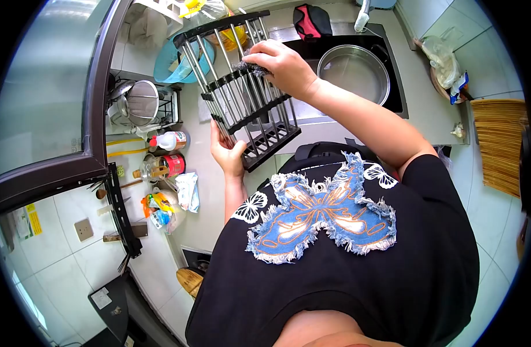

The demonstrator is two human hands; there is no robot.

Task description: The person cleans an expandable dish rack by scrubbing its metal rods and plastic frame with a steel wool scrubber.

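Observation:
My left hand (227, 155) grips the lower left side of a rack (258, 114) with metal bars and black plastic crosspieces. The rack is tilted up over the counter beside the sink. A dark, shiny, crinkled scrubber, apparently steel wool (249, 68), is in the closed fingers of my right hand (288, 68). That hand presses it against the bars in the rack's upper right part; my fingers partly cover it.
Right of the rack, a round metal pan (358, 72) sits in the black sink (397, 95). Behind the rack is a blue basin (164, 63). A red-and-black pouch (312, 22) lies near the wall. Bottles (172, 140) and packets (188, 192) line the left counter.

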